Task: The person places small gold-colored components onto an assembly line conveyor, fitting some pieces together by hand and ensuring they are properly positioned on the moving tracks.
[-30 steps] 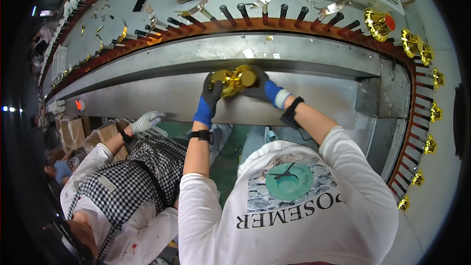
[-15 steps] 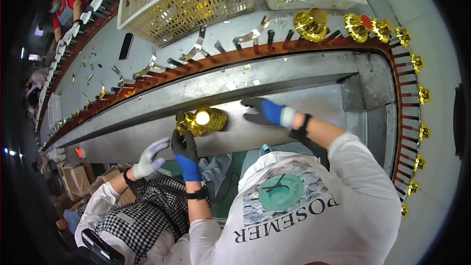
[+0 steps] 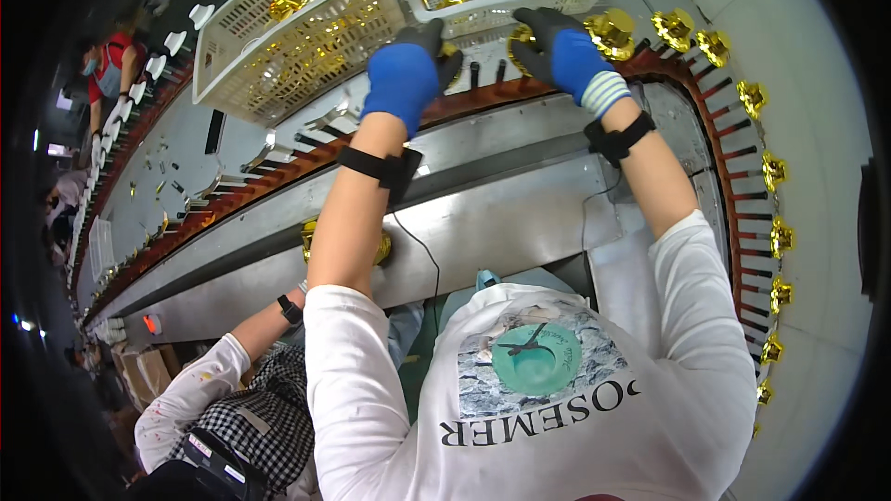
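My left hand (image 3: 406, 74), in a blue and dark grey glove, reaches over the rod rail and closes on a shiny gold piece (image 3: 452, 63), which is mostly hidden by the fingers. To its right, my gloved right hand (image 3: 557, 54) has its fingers curled round another flared gold piece (image 3: 522, 42) at the rail. How firmly either piece is held is hard to see. More gold fluted pieces (image 3: 611, 34) sit on the rods just right of my right hand. Behind my left forearm, a gold stack (image 3: 382, 249) on the metal bench is partly hidden.
Two white plastic baskets, one (image 3: 306, 56) at the left and one (image 3: 501, 5) at the right, hold gold and silver parts behind the rail (image 3: 464, 102). Bent metal strips (image 3: 269, 153) hang on rods at left. A co-worker in a checked apron (image 3: 269, 417) sits at my left.
Both my hands have moved from over the bench up and forward to the rail and now close on gold pieces. The co-worker's gloved hand has dropped mostly behind my left arm.
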A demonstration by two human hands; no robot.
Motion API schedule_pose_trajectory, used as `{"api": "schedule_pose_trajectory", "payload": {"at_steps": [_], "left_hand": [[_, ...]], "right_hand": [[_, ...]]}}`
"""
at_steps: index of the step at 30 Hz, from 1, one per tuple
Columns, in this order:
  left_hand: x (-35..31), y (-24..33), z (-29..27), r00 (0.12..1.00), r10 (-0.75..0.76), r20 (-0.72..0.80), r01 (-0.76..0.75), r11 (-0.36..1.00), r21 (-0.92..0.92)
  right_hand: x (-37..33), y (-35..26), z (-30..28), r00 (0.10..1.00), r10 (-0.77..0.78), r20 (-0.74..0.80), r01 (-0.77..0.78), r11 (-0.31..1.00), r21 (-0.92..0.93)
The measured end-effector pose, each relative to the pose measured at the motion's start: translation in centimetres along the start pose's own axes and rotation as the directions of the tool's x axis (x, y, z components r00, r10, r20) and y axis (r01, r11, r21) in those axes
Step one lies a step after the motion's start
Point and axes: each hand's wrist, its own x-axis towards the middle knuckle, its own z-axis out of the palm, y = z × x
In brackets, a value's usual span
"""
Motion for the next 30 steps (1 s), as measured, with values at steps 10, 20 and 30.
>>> {"api": "schedule_pose_trajectory", "payload": {"at_steps": [10, 20, 30], "left_hand": [[-10.6, 6.1, -2.2, 0.935, -0.069, -0.347, -0.069, 0.927, -0.369], [-27.8, 6.4, 23.8, 0.766, -0.418, 0.488, 0.554, 0.815, -0.171], [-19.5, 7.7, 15.8, 0.969, -0.216, 0.122, 0.238, 0.946, -0.219]], "right_hand": [[-4.6, -5.4, -5.6, 0.978, -0.193, -0.072, 0.206, 0.901, 0.382], [-30.8, -1.6, 13.2, 0.716, 0.069, 0.695, -0.348, 0.898, 0.269], [-22.7, 0.5, 5.8, 0.998, 0.046, 0.03, -0.053, 0.941, 0.335]]}}
